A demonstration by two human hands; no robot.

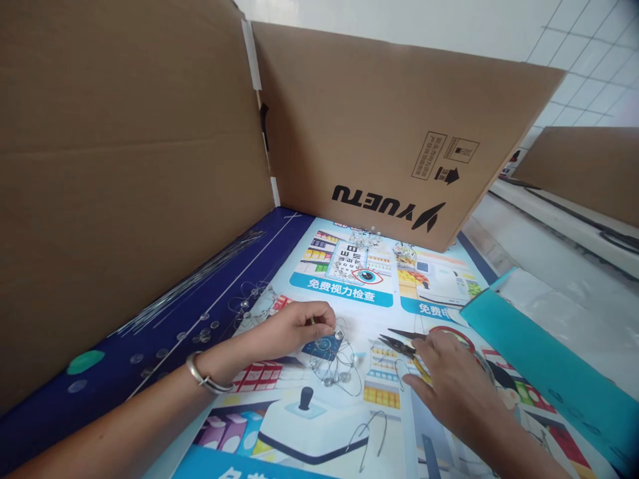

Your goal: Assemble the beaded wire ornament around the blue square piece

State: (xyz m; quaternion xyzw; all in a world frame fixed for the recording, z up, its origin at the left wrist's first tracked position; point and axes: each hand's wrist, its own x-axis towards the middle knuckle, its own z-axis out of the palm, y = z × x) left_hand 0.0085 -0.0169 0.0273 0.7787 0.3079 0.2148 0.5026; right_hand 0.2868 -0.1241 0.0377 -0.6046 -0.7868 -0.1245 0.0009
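Above blue-white desk [369, 319], pinching clear-bead silver-wire cluster [344, 376] (L grip [314, 320]), grasping yellow-handled black pliers [401, 344] (R grip [446, 372]); prob. wire-shaping, next: align pliers.

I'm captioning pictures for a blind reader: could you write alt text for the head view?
A person's left hand pinches a looped wire piece with clear beads, while the right hand holds black-tipped pliers with their jaws apart. Beneath lies a colourful illustrated sheet; brown cardboard panels stand to the left and behind.
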